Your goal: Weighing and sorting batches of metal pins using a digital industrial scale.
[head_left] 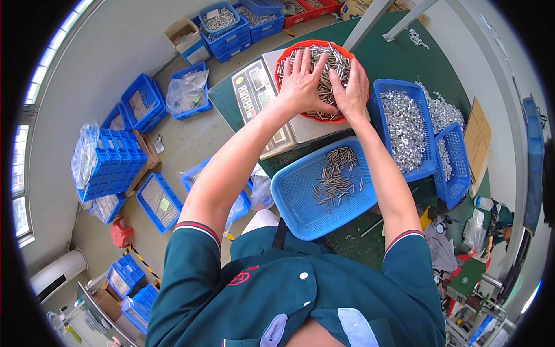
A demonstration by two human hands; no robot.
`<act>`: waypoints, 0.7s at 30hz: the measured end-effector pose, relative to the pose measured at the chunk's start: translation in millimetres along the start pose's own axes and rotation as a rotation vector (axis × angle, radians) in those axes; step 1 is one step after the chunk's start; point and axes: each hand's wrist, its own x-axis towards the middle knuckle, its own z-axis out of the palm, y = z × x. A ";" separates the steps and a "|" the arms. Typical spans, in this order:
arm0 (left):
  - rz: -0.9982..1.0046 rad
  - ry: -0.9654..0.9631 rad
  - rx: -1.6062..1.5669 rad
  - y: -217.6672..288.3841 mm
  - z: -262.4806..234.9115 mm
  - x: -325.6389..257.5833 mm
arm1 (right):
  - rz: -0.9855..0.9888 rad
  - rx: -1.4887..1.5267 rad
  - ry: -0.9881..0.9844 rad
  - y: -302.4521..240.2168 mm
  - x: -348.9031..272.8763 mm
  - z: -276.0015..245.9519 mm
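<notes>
A round red basket point(319, 43) full of small metal pins point(335, 56) sits on a digital weighing scale point(261, 87). My left hand point(304, 87) lies over the pins with its fingers spread. My right hand point(351, 95) rests at the basket's right side, thumb and fingers apart, partly over the rim. I see nothing held in either hand, though what lies under the palms is hidden. Closer to my body, between my forearms, stands a light blue basket point(289, 188) with a smaller heap of similar pins point(335, 182) in it.
Right of my right forearm, a blue basket point(378, 92) holds shiny metal parts, beside a loose pile point(442, 110) and another blue basket point(457, 173). A cardboard piece point(478, 139) stands at the green table's point(404, 63) edge. Stacked blue crates point(113, 162) occupy the floor at left.
</notes>
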 end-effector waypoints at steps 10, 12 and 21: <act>-0.045 0.229 -0.186 6.9 8.9 5.6 | 0.133 -0.048 0.024 -9.1 0.4 14.3; -0.086 0.246 -0.203 9.6 11.8 7.0 | 0.115 0.050 0.072 -12.3 4.1 12.9; -0.212 0.474 -0.549 36.4 27.8 16.8 | 0.318 0.445 0.147 -13.3 10.8 17.4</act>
